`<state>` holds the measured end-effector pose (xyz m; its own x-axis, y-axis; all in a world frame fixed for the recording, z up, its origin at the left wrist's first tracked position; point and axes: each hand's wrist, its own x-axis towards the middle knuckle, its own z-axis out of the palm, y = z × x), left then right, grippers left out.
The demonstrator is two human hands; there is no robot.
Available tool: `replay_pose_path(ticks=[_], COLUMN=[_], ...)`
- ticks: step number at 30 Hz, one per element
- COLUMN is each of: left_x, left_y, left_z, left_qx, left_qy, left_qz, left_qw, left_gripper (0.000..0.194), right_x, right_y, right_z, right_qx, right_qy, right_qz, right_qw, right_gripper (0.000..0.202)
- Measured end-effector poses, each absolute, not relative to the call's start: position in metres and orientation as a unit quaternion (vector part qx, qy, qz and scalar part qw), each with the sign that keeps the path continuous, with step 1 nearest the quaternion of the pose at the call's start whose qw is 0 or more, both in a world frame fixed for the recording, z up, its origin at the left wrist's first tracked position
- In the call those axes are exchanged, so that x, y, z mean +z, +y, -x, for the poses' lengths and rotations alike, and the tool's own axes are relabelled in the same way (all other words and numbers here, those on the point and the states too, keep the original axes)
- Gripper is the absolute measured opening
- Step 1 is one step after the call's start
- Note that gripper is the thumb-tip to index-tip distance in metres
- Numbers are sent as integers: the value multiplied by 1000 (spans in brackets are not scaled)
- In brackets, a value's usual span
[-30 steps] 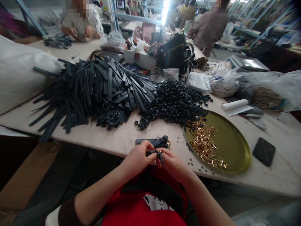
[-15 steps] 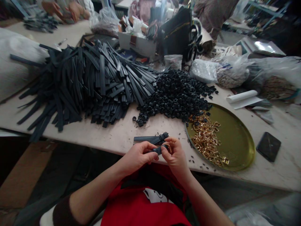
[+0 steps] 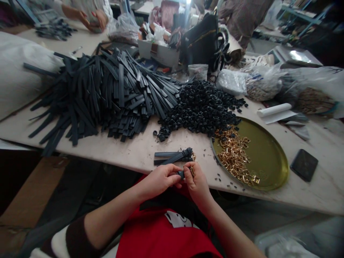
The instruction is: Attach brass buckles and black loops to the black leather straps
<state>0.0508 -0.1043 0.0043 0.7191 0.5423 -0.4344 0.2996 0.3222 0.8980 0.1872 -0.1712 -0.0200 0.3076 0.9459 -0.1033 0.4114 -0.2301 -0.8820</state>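
Observation:
Near the table's front edge, my left hand [image 3: 163,180] pinches a short dark strap piece [image 3: 181,174], mostly hidden by the fingers. My right hand [image 3: 196,182] meets it from the right, closed on a gold buckle [image 3: 192,171] at the strap's end. Just beyond my fingers lie several assembled straps [image 3: 172,157] with buckles at their right ends. Behind them is a heap of small black loops [image 3: 201,105], with a large pile of long dark strips [image 3: 107,89] to its left. Gold buckles [image 3: 233,154] fill the left side of a round tray [image 3: 271,157].
A black flat object [image 3: 304,165] lies right of the tray, near a white paper roll [image 3: 275,110]. Plastic bags [image 3: 264,86], a box [image 3: 158,53] and a black bag [image 3: 200,39] line the back. Another person's hands [image 3: 94,20] are at the upper left.
My hands have drawn closer together and the held strap is more covered. The gold buckle now shows at my right fingers. The other person's hands have shifted, and the view has moved slightly.

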Motion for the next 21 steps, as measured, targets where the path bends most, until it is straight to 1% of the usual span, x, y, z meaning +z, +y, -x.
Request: replay_pose_path(ticks=[5,6,8,10,12,15,21], left_x=[2,1,-1,1,5,12,27], left_y=[-114,-115,-117,-118,-118,-118,-103], left_z=[-55,-55,-52,-48,-44,-43,-39], left_qx=[117,114,75,17,-16,-11,2], left_qy=[396,397,394,382,367,359,352], left_qz=[-533,-532,-550,-594,-646,-692,-711], left_qw=[739,739,732,708,669,626,608], left_gripper=[25,26,22,20,27,29,25], right_x=[-24,-25,-26,-26,-25,-21,-12], right_y=[-176,-178,-184,-190,-193,-192,-173], right_z=[-176,-175,-175,-176,-178,-180,-185], right_qx=[315,320,326,328,334,342,333], right_qy=[-458,-456,-456,-468,-492,-528,-558], right_qz=[713,708,702,697,686,663,646], right_qw=[428,434,439,433,419,405,402], right_gripper=[19,20,23,25,26,26,27])
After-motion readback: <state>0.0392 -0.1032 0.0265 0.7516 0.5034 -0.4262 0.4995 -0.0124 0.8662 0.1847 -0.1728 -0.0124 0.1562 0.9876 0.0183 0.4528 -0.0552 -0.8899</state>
